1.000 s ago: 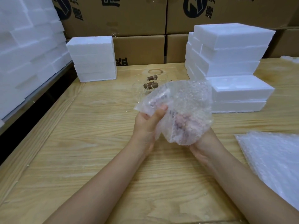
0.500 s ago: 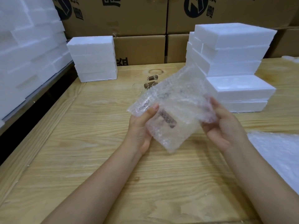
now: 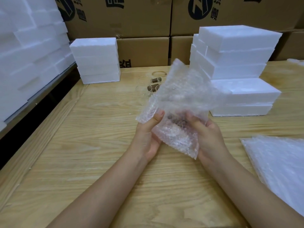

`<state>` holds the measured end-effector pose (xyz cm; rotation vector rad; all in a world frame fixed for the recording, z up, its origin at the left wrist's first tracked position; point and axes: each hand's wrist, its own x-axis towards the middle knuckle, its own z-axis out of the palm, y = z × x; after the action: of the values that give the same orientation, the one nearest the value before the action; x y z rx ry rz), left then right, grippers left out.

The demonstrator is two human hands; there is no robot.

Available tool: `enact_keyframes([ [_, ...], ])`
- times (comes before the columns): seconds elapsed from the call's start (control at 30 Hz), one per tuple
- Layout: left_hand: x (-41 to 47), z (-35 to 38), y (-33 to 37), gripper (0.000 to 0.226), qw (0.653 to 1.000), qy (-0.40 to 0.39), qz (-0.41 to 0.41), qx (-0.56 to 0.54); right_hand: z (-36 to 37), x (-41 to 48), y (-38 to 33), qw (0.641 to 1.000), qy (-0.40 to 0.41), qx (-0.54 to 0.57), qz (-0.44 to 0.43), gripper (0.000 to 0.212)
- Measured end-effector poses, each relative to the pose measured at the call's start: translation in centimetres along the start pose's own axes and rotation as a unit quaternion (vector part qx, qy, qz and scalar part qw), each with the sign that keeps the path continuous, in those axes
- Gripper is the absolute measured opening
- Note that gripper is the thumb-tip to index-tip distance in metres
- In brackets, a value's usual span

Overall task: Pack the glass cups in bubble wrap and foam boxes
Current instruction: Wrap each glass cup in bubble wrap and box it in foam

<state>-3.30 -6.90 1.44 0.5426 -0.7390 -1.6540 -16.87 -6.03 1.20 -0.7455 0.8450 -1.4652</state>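
A sheet of bubble wrap is held above the wooden table, wrapped round a glass cup whose brown-patterned part shows faintly through it. My left hand grips the bundle's left side with the thumb on top. On the right side my right hand holds the bundle, its thumb pressing into the wrap. The upper flap of the wrap stands loose and blurred. Behind the bundle, clear glass cups with brown sleeves stand on the table.
White foam boxes are stacked at back left, at right and on a shelf at far left. A pile of bubble wrap sheets lies at the right. Cardboard cartons line the back.
My right hand has come back onto the bundle from the right side. The wrap's loose flap has swung upward, and the bundle sits lower between both hands.
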Motion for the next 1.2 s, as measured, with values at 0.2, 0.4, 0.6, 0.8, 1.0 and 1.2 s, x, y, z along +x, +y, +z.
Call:
enact_keyframes([
  [0.2,0.2,-0.9,0.1,0.091,0.995,0.006,-0.035,0.096,-1.2,1.5,-1.1,0.998,0.039,0.031,-0.023,0.005],
  [0.4,0.4,-2.1,0.9,0.061,0.981,-0.027,-0.06,0.182,-1.5,1.9,-1.1,0.998,0.039,0.0,-0.042,0.007],
  [0.6,0.6,-2.7,1.3,0.067,0.977,-0.083,-0.078,0.182,-1.6,2.7,-0.9,0.991,0.084,-0.083,-0.058,0.019],
  [0.8,0.8,-3.3,1.0,0.07,0.957,-0.12,-0.049,0.26,-1.7,3.0,-0.7,0.987,0.085,-0.135,-0.031,0.018],
  [1.0,0.4,-3.2,0.8,0.069,0.922,-0.133,-0.008,0.364,-1.0,2.2,-1.0,0.966,0.038,-0.25,-0.051,0.029],
  [1.2,0.4,-2.9,0.7,0.061,0.906,-0.126,0.022,0.404,-0.8,1.7,-0.8,0.922,-0.031,-0.377,-0.088,0.028],
])
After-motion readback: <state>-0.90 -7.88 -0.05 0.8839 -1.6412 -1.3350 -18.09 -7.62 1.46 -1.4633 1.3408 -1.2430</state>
